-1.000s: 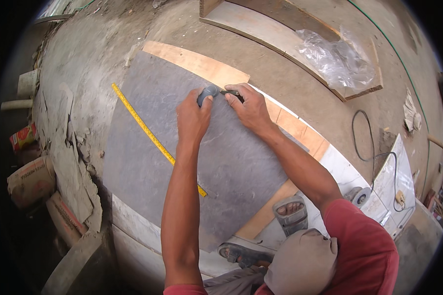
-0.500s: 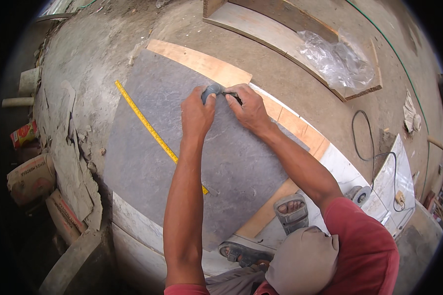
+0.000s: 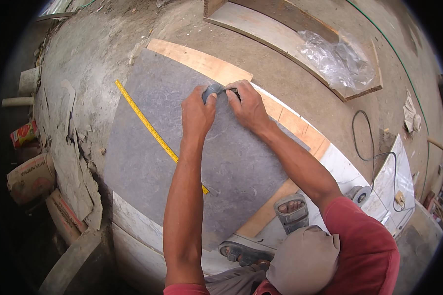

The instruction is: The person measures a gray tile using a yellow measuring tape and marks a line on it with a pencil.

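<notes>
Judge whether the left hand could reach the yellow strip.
Probably yes: the left hand grips a bluish object, but most of the yellow strip lies uncovered on the gray slab.

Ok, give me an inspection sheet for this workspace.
Surface: grey panel lying over pale wood.
Things: blue-grey rounded object near the panel's far edge; yellow measuring strip across the panel.
Clutter: crumpled clear plastic in a wooden frame; disc tool at right.
Hands: left hand grips the rounded object; right hand, beside it, holds something small and dark, mostly hidden.
Cables: looped black cord by the disc tool.
Surroundings: dusty floor; bags at left.
</notes>
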Demonstrator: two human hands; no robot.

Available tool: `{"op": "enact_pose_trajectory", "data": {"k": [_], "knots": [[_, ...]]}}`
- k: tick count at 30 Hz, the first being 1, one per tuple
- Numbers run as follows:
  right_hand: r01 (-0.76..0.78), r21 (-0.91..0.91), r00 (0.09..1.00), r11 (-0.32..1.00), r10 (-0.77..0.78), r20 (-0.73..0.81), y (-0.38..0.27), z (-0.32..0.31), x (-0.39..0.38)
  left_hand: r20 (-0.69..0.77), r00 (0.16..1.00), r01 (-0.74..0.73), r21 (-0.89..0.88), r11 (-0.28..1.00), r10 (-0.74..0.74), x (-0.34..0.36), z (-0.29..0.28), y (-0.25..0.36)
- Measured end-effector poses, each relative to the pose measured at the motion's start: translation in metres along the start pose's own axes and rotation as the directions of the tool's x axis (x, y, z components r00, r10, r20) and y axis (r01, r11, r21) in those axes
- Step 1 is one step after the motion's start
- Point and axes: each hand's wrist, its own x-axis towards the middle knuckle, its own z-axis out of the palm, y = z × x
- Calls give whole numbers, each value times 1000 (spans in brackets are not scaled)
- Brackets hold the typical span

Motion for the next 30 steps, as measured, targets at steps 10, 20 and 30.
{"op": "enact_pose_trajectory", "data": {"k": [10, 20, 30], "knots": [[62, 7, 996, 998, -61, -61, 7, 6, 9, 12, 1000, 19, 0, 1000, -19, 0, 1, 0], [47, 24, 997, 999, -45, -70, 8, 7, 5, -6, 1000, 2, -14, 1000, -2, 1, 4, -4], [34, 30, 996, 999, -32, -83, 10, 8, 4, 33, 998, 48, 35, 998, -49, 0, 3, 2]]}}
